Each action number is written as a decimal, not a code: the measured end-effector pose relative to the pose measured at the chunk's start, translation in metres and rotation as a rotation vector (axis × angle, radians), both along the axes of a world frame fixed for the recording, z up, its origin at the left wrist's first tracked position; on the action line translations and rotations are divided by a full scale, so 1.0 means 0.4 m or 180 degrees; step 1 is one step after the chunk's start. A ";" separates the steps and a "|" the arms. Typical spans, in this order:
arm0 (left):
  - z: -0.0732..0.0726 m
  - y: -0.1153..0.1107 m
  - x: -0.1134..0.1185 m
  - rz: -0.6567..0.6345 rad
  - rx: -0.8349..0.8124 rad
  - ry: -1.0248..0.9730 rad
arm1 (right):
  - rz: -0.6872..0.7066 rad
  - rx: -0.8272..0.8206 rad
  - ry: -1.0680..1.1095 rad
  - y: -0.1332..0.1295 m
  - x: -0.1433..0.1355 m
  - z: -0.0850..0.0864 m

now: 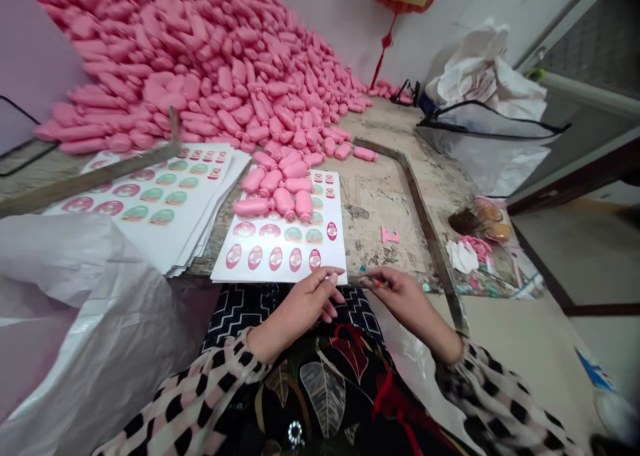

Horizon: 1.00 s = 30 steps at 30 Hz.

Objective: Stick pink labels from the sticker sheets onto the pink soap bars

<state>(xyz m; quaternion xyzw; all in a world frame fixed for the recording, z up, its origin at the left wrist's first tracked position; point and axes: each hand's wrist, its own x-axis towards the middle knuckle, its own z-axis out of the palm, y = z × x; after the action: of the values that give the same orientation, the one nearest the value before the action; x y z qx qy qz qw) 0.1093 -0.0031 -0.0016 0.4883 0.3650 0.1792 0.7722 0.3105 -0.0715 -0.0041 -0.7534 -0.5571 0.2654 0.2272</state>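
Note:
My left hand (316, 295) is over the lower right corner of a sticker sheet (327, 269) printed with pink and green labels. Its index finger is stretched out with the thumb close to it, and the other fingers hang loosely apart; I see nothing in it. My right hand (397, 295) is at the table's front edge, its fingers pinched around something small and thin that I cannot make out. A tiny teal bit (363, 268) shows just beyond its fingertips. Several pink bottle-shaped pieces (271, 181) lie on the upper part of the sheet.
A large heap of pink pieces (200, 63) fills the back left. Stacked sticker sheets (195, 209) lie at left, beside a white plastic bag (90, 296). A flat pink piece (390, 235) sits inside a raised wooden strip (425, 223). Bags and scraps (463, 256) are at right.

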 end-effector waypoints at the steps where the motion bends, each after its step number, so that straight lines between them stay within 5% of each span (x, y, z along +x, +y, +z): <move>1: -0.001 0.000 -0.001 0.0025 0.0038 0.0008 | 0.0043 0.0246 0.0137 0.056 -0.013 0.010; 7: 0.000 0.005 -0.018 0.0261 0.0118 0.0066 | 0.0050 0.0688 -0.0093 0.348 -0.105 0.025; 12: 0.001 0.006 -0.025 0.0507 0.0007 -0.0028 | -0.0066 0.0400 -0.0452 0.423 -0.177 0.016; 19: -0.012 0.030 -0.030 0.0660 -0.0153 -0.0210 | -0.0196 0.0576 0.0476 0.387 -0.140 0.002; 25: 0.003 0.058 -0.045 0.1507 -0.0797 -0.0733 | 0.0224 0.0514 0.1946 0.243 -0.070 0.089; 30: 0.010 0.052 -0.036 0.0907 -0.1258 -0.1342 | -0.0048 0.0595 0.2314 0.147 -0.073 0.104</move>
<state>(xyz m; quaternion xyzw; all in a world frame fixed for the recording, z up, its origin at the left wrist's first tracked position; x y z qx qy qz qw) 0.0947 0.0178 0.0024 0.2249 0.2895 0.3084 0.8778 0.2814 -0.0127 0.0374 -0.5901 -0.4564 0.4619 0.4798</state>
